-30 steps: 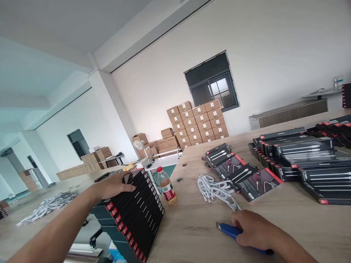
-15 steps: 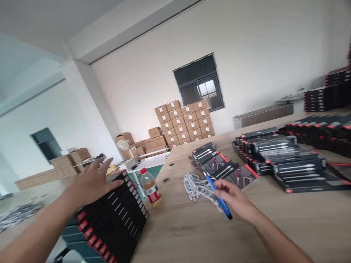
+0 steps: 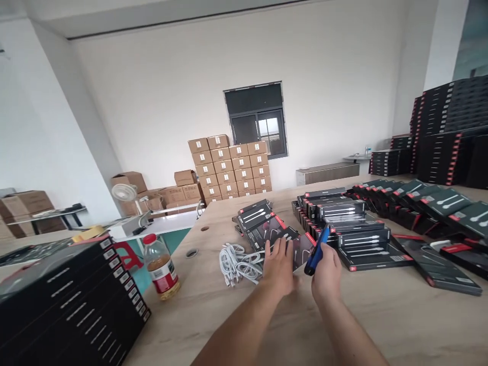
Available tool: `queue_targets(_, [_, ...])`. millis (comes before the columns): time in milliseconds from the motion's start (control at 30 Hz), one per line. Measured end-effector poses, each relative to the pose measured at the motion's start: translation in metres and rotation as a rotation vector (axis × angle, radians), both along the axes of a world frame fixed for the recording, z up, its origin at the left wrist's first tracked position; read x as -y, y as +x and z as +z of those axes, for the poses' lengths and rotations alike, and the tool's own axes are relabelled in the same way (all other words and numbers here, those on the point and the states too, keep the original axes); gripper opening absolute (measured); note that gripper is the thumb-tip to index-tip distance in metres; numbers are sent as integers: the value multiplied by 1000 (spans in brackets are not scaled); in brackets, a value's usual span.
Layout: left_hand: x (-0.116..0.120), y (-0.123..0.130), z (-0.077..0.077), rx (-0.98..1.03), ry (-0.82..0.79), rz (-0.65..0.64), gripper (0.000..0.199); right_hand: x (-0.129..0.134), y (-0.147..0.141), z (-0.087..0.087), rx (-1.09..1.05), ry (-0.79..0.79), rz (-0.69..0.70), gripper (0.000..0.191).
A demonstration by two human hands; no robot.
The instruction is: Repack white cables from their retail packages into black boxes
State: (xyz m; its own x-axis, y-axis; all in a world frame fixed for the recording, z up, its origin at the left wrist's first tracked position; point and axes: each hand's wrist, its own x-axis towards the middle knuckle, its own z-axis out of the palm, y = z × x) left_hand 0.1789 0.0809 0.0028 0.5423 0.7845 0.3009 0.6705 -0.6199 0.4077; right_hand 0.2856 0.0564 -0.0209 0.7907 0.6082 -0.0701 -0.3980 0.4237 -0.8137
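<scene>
In my right hand (image 3: 328, 272) is a slim blue utility knife (image 3: 317, 254) with a dark lower end, held slanted above the table. My left hand (image 3: 278, 269) lies just beside it, fingers stretched forward over the near edge of several flat black-and-red cable boxes (image 3: 256, 216). Whether those fingers press on a box I cannot tell, and the thumb is hidden. White coiled cables (image 3: 233, 262) lie left of this hand, close to its fingers. Pictures of cables show on the box fronts.
Stacked black boxes (image 3: 76, 300) stand at the near left beside a red-capped bottle (image 3: 162, 269). More black boxes (image 3: 362, 239) lie in rows to the right, with tall stacks (image 3: 438, 152) behind. The wooden table (image 3: 213, 315) has two round holes. Brown cartons (image 3: 232, 170) stand by the wall.
My left hand has left the black stack at the left and come across to the boxes in front. My right hand has turned the knife more upright. The view has swung right.
</scene>
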Motion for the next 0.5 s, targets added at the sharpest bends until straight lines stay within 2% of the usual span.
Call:
queue_targets(100, [-10,20,-9,93,-46,2,83,3,-1,4,51,26,-37,28])
queue_targets(167, [-14,19,-4,184,-86,30,80,6,-2,8,74,39,-60,29])
queue_targets(233, [-16,4,7,312,-124,84,84,9,-3,13,91,50,-85,30])
queue_targets(333, [-10,-42,30,549,-229,170,81,15,-9,16,137,56,-68,33])
queue_targets(400, [1,-82,41,695,-344,168,71,17,-17,16,180,48,2,35])
queue_targets(500, [29,-142,43,883,-521,108,66,20,-34,10,253,37,130,35])
